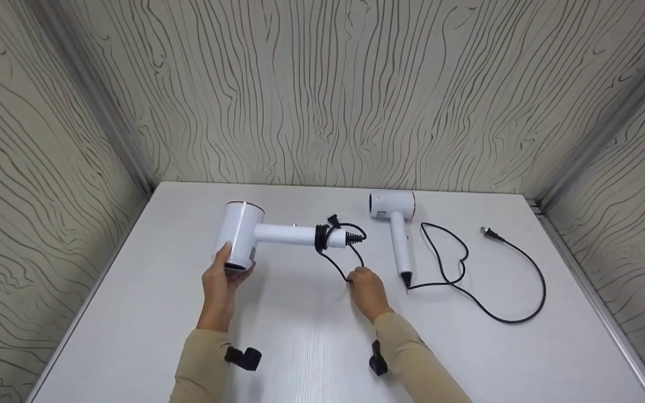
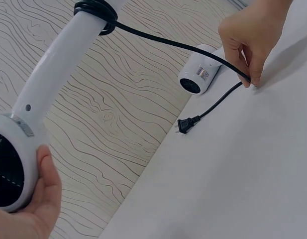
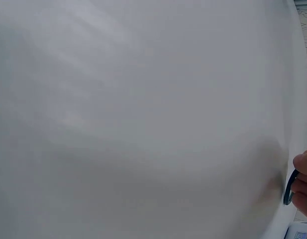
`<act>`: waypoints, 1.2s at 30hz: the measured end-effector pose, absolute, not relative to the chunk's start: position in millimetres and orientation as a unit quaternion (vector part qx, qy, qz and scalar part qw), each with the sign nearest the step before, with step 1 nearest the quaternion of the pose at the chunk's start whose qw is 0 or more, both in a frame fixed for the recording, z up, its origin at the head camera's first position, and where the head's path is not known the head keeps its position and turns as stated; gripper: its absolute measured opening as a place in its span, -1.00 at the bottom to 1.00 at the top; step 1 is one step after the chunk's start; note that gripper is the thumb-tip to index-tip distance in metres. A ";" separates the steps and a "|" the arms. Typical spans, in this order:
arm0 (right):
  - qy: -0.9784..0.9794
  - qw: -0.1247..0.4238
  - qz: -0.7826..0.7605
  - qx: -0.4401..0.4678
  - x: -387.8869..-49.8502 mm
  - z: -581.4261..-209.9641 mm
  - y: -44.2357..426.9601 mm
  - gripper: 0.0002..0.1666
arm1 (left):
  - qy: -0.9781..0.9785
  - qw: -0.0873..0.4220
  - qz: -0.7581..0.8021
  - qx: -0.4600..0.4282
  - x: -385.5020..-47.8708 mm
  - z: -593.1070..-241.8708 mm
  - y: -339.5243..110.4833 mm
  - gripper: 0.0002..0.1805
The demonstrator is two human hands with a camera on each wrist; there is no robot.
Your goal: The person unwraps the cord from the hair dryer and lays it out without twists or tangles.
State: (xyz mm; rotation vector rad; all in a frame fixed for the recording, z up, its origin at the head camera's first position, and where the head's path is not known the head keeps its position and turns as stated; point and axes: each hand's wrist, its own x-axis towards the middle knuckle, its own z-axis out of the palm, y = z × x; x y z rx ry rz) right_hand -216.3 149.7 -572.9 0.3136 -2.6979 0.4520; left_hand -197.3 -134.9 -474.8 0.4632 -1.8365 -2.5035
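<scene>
Hands (image 1: pixel 370 292) hold hairdryer (image 1: pixel 286 234) and cord (image 2: pixel 175 43), whose bend seems part-hidden.

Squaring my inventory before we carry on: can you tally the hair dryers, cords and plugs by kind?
Hair dryers: 2 (held dryer, resting dryer)
Cords: 2 (partly wrapped cord, loose cord)
Plugs: 2 (plug by the held dryer's handle, plug on the loose cord)
Total: 6

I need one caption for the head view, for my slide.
Left hand holds a dryer, right hand pinches its cord; a second dryer lies at right.
</scene>
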 end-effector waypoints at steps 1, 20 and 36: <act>-0.962 0.189 0.165 0.110 -215.6 -572.3 149.6 -0.96 | -0.588 0.000 -0.796 0.146 -197.5 -474.1 -134.5 -0.30; -0.963 0.126 0.209 0.110 -204.6 -556.6 154.0 -0.81 | -0.591 0.000 -0.793 0.146 -196.9 -474.4 -129.1 -0.26; -0.927 0.213 0.279 0.135 -202.6 -529.8 159.4 -0.90 | -0.599 -0.001 -0.786 0.154 -199.8 -477.9 -127.4 -0.23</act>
